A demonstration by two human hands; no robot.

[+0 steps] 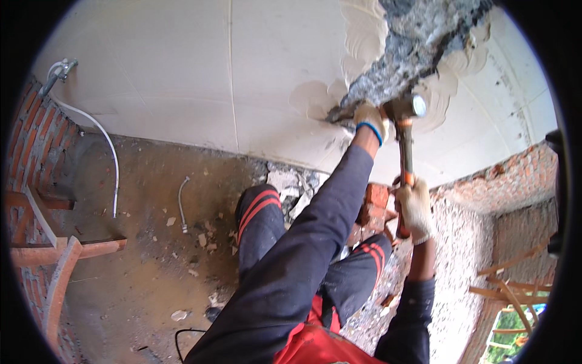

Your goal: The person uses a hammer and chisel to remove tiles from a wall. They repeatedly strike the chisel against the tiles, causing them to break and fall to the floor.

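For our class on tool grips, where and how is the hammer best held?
Probably low on the hammer's handle, from the right, as the right hand does: its long shape leaves room there, while the head sits close beside the left hand.

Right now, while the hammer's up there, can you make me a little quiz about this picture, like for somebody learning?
1. Which hand grips the hammer?
2. True or false: the white hose is to the right of the hammer.
3. Pick one: the stripes on the dark trousers are A) green, B) red, C) yellow.

Key: 1. The right hand. 2. False, the hose is on the left side. 3. B.
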